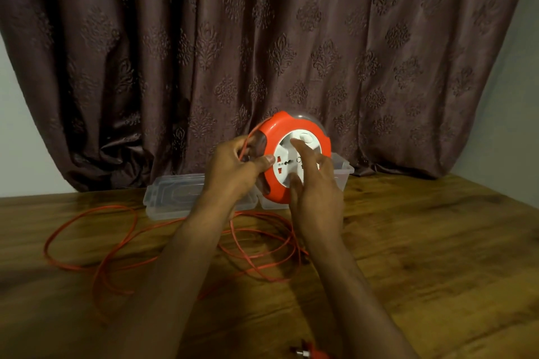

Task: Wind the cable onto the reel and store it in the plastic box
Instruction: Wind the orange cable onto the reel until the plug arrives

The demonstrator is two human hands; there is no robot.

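A round orange reel (pixel 291 131) with a white socket face is held upright above the table. My left hand (pixel 233 172) grips its left rim, thumb on the white face, with the orange cable running past the fingers. My right hand (pixel 315 186) lies on the white face with straight fingers, the index fingertip touching the white centre near the knob. The orange cable (pixel 116 242) lies in loose loops on the wooden table below my arms. Its plug (pixel 309 354) shows at the bottom edge. The clear plastic box (pixel 342 172) stands behind the reel, mostly hidden.
The box's clear lid (pixel 172 195) lies flat to the left of the box. A brown patterned curtain (pixel 262 52) hangs right behind them. The wooden table (pixel 437 242) stretches to the right and front, with its right edge near the wall.
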